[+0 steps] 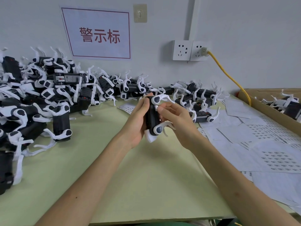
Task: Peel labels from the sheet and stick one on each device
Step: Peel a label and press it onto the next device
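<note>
My left hand (138,121) grips a black device with white clip arms (152,119), held upright above the middle of the table. My right hand (177,121) is at the device's right side, with its thumb and forefinger pressed on a small pale label (156,107) near the top of the black body. Label sheets (260,132) printed with rows of small labels lie on the table to the right. A large heap of the same black and white devices (40,98) covers the left and back of the table.
The table (130,176) has a pale green top. A cardboard box (267,101) holding more devices stands at the far right. A yellow cable (228,74) runs from the wall sockets (189,50) down behind the box. A red-lettered sign (99,35) hangs on the wall.
</note>
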